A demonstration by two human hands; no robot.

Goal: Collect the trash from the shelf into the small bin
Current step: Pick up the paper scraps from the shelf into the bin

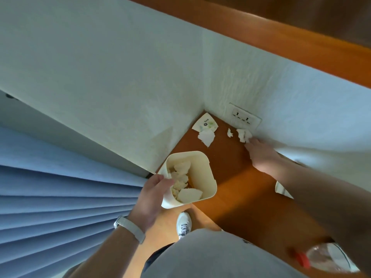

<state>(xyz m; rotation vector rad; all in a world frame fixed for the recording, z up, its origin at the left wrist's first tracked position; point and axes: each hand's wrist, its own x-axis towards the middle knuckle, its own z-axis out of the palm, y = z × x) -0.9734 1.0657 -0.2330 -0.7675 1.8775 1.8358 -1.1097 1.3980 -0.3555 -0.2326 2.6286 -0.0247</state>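
Note:
My left hand (152,194) grips the rim of a small cream bin (208,177), held tilted at the edge of the wooden shelf (236,177). Several crumpled white tissues (181,177) lie inside it. My right hand (261,155) stretches across the shelf, its fingertips touching a crumpled tissue wad (243,135) by the wall. A smaller scrap (229,133) lies just left of that wad. In the corner sits a tissue pack (205,123) with a flower print, with a loose tissue (206,137) in front of it.
A wall socket (244,116) is set in the wall right behind the wad. A white paper (281,190) shows under my right forearm. A clear plastic bottle with a red cap (329,257) lies at the shelf's near right. Blue pleated curtain (60,197) hangs on the left.

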